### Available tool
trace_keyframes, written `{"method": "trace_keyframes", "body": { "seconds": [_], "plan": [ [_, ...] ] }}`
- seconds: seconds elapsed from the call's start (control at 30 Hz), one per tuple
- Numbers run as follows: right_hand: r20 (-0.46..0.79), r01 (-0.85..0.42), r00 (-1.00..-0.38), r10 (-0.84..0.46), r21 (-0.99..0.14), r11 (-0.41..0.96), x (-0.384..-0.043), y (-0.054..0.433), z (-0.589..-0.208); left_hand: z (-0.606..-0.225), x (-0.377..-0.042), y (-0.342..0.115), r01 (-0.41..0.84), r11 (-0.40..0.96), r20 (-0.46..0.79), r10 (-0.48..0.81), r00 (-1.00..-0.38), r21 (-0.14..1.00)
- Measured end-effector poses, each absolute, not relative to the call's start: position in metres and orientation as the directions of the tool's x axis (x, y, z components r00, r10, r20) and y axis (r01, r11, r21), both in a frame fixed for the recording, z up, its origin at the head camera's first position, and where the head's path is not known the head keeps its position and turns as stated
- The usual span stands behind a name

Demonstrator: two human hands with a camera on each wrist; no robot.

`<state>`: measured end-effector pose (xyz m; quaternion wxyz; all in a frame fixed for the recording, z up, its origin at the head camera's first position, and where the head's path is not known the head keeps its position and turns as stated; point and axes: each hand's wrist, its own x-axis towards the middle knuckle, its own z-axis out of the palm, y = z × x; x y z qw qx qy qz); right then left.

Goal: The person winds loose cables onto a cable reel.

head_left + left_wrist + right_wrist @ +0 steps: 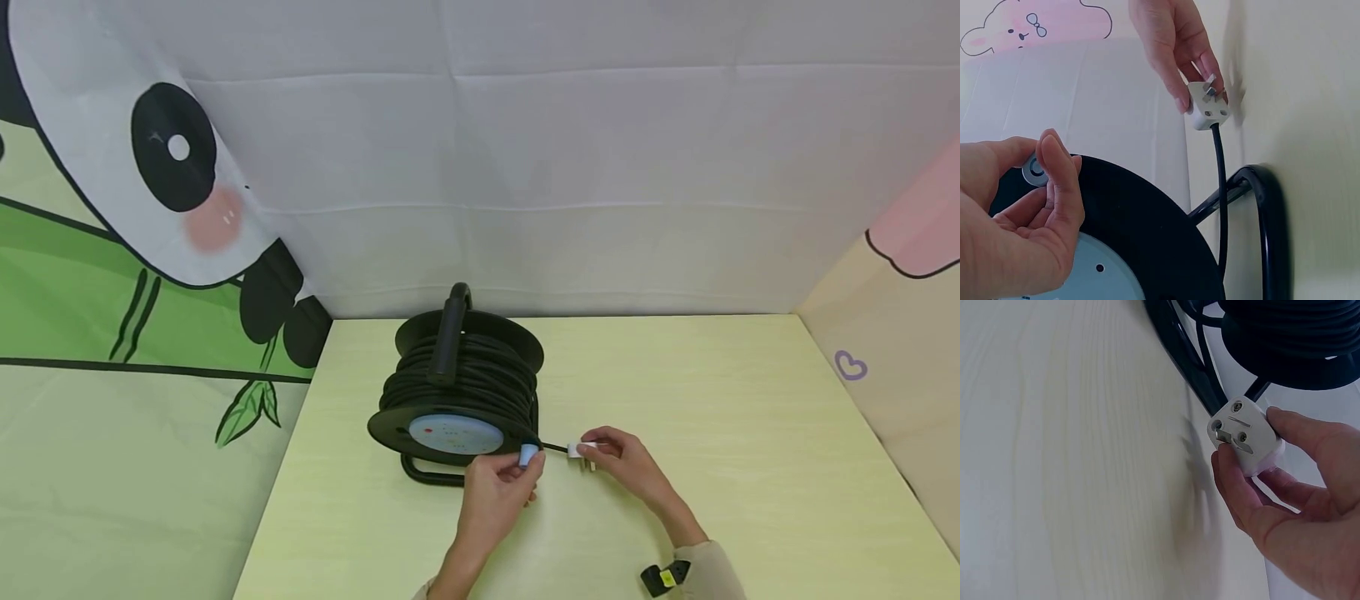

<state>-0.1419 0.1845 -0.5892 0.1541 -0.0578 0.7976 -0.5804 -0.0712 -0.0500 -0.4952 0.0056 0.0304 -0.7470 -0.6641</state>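
A black cable reel (457,379) stands on the table, wound with black cable and fitted with a light blue socket face (456,434). At the right edge of its front disc, my left hand (497,490) pinches a small light blue crank knob (528,454) between thumb and fingers. To the right, my right hand (633,468) grips a white three-pin plug (576,450) by its sides, held just off the reel. In the right wrist view the metal pins (1235,440) face the camera. A short run of black cord (1220,200) links the plug to the reel.
The reel's tubular black stand (1266,212) rests on the pale wooden table (712,400), and its carrying handle (448,337) rises on top. Printed cloth (525,167) hangs behind and at both sides. A black strap device (665,577) sits at the right wrist.
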Motion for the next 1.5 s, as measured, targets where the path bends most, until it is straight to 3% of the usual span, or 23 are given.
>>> {"method": "trace_keyframes", "body": {
  "seconds": [0.4,0.63,1.07,1.5],
  "plan": [
    [-0.177,0.116,-0.948,-0.266,-0.967,0.228,-0.144,0.179,-0.591,-0.510,-0.073,-0.049,-0.062,0.160,-0.055,-0.043,-0.998,0.985],
    [-0.143,0.123,-0.920,-0.365,-0.989,0.079,-0.145,0.179,-0.594,-0.521,-0.074,-0.052,-0.068,0.170,-0.058,-0.063,-0.996,0.983],
    [-0.094,0.136,-0.887,-0.452,-0.989,-0.062,-0.145,0.176,-0.604,-0.535,-0.076,-0.054,-0.083,0.186,-0.068,-0.083,-0.994,0.979],
    [-0.097,0.125,-0.902,-0.421,-0.991,-0.040,-0.141,0.181,-0.602,-0.547,-0.076,-0.061,-0.137,0.192,-0.119,-0.102,-0.988,0.972]
  ]
}}
